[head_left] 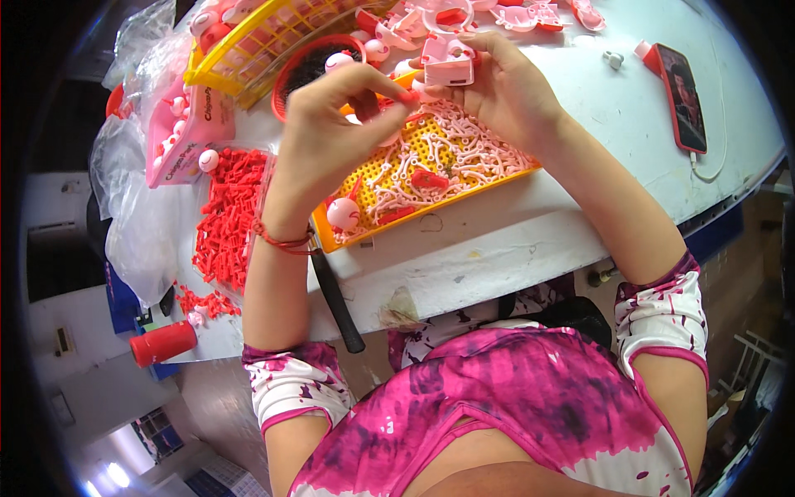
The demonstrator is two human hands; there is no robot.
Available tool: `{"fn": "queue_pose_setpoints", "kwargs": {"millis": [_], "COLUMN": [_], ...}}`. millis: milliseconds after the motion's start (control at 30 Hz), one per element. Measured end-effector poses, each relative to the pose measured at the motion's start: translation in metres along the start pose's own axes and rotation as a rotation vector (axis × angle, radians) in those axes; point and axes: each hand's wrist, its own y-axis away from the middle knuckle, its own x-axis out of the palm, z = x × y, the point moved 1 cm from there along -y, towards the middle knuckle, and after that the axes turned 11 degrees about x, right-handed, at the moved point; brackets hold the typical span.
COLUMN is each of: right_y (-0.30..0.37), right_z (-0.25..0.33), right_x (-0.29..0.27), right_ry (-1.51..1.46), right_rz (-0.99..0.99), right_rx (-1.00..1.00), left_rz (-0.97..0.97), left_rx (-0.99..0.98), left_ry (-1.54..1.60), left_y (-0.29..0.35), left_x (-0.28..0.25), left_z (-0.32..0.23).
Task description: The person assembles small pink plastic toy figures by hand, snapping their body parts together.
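Pale pink plastic everywhere on this one. The boxy, light-pink plastic piece with cut-outs [448, 68] sits at the upper middle of the frame, gripped between the thumb and fingers of the right hand [507, 87]. Just beside it, the left hand [339, 112] has thumb and index pinched together on what looks like a small red plastic bit [411, 98], though the fingers hide most of it.

As for progress, I'd call this piece midway: it's in hand, but the red bit looks separate from it. Plenty is left loose: the shallow yellow perforated plastic tray [447, 204] at centre is loaded with pink and white bone-shaped sticks [489, 141], a heap of small red plastic parts [228, 211] lies left of centre, and open pink plastic shells [530, 16] line the top edge. Can't pick out anything that's clearly finished, so the done count is anyone's guess.
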Motion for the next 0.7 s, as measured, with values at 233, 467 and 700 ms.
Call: {"fn": "queue_pose_setpoints", "kwargs": {"millis": [233, 467, 700], "right_y": [0.004, 0.002, 0.009], "right_z": [-0.008, -0.011, -0.007], "right_x": [0.005, 0.005, 0.011], "right_ry": [0.071, 0.068, 0.141], "right_rz": [0.056, 0.096, 0.098], "right_rx": [0.067, 0.119, 0.140], "left_rz": [-0.238, -0.423, -0.411], "left_rx": [-0.108, -0.136, -0.103], "left_ry": [0.428, 0.633, 0.510], "left_y": [-0.005, -0.012, -0.008], "left_x": [-0.012, 0.002, -0.005], "left_z": [-0.002, -0.009, -0.005]}}
